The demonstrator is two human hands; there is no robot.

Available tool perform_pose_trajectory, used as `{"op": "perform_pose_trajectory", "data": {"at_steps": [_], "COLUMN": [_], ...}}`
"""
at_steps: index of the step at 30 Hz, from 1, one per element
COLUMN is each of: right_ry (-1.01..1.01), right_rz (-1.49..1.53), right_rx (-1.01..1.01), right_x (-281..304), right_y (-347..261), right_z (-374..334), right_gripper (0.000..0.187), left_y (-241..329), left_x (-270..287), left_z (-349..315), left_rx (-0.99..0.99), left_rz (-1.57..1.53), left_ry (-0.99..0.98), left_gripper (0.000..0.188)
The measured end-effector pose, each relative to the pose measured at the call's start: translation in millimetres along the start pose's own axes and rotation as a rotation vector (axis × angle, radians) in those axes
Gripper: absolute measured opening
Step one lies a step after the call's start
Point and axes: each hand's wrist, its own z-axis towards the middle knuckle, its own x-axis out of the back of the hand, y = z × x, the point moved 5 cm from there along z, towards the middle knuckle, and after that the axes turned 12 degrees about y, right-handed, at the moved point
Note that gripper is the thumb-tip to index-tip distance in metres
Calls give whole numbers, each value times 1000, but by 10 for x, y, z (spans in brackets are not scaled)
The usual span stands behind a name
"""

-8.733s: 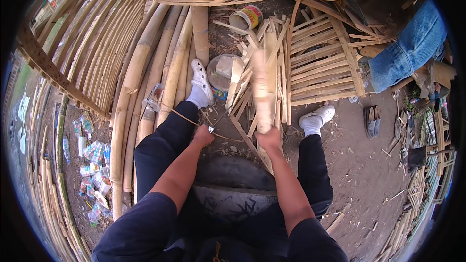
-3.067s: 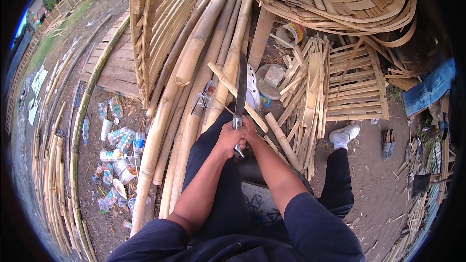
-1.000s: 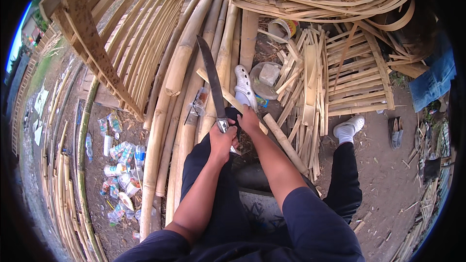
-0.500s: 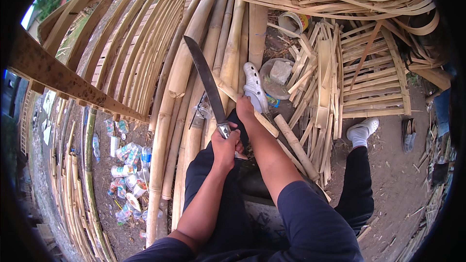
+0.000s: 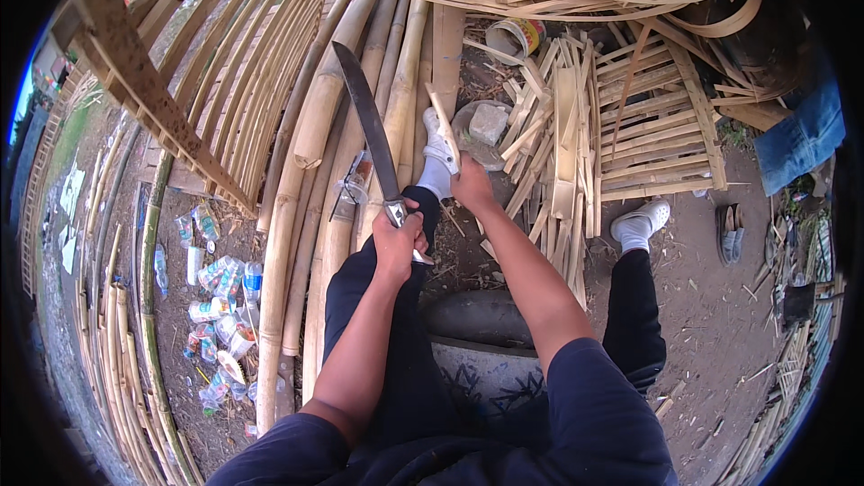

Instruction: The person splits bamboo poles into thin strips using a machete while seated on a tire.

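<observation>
My left hand (image 5: 401,238) is closed around the handle of a machete (image 5: 369,117), whose long dark blade points up and away, slightly left. In my right hand (image 5: 471,184) is a pale split bamboo strip (image 5: 444,129), gripped near its lower end and standing nearly upright. The strip crosses in front of the white clog (image 5: 436,137) on my left foot. A gap separates the blade from the strip. How far the strip runs below my right hand is hidden.
Long bamboo poles (image 5: 292,243) lie left of my leg. Split bamboo pieces (image 5: 562,126) are heaped at the right, beside a slatted bamboo frame (image 5: 657,117). A stone (image 5: 488,124) sits near my foot. Plastic bottles and cups (image 5: 225,306) litter the ground at left.
The bamboo strip has swung from a diagonal lie across my leg to nearly upright, with my right hand turning it. The machete stays in my left hand. The view has shifted slightly.
</observation>
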Motion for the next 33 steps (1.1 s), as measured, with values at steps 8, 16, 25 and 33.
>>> {"op": "perform_pose_trajectory", "data": {"at_steps": [8, 16, 25, 33], "right_ry": [248, 312, 244, 219], "right_rz": [104, -102, -63, -93], "right_rx": [-40, -52, -14, 2], "right_x": [1104, 1378, 1332, 1349], "right_y": [97, -61, -45, -68], "right_z": [-397, -665, -757, -804], "right_gripper": [23, 18, 23, 21], "left_y": [24, 197, 365, 305], "left_x": [-44, -105, -245, -299], "left_z": [-218, -764, -1226, -1289], "left_rx": [-1, 104, 110, 11], "left_rz": [104, 172, 430, 542], "left_ry": [-70, -263, -416, -330], "left_gripper": [16, 15, 32, 36]}}
